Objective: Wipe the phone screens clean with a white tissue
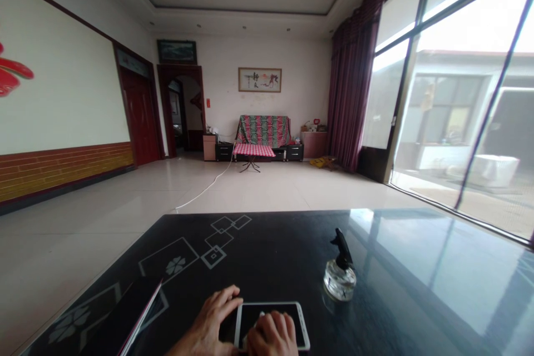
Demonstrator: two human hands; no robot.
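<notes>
A white-framed phone (292, 317) with a dark screen lies flat on the black glass table (258, 250) at the near edge. My left hand (211, 322) rests beside the phone's left edge, fingers stretched out and touching it. Over the screen, my right hand (271, 336) has its fingers curled and pressed onto something small and pale that I cannot make out. A small round glass bottle (340, 278) with a black trigger top stands to the right of the phone, apart from both hands.
A dark flat case or book (125, 317) with a pink edge lies at the table's left. Beyond the table are a tiled floor, a white cable (204, 189), a small red-checked table (253, 151), a covered sofa (263, 129) and large windows on the right.
</notes>
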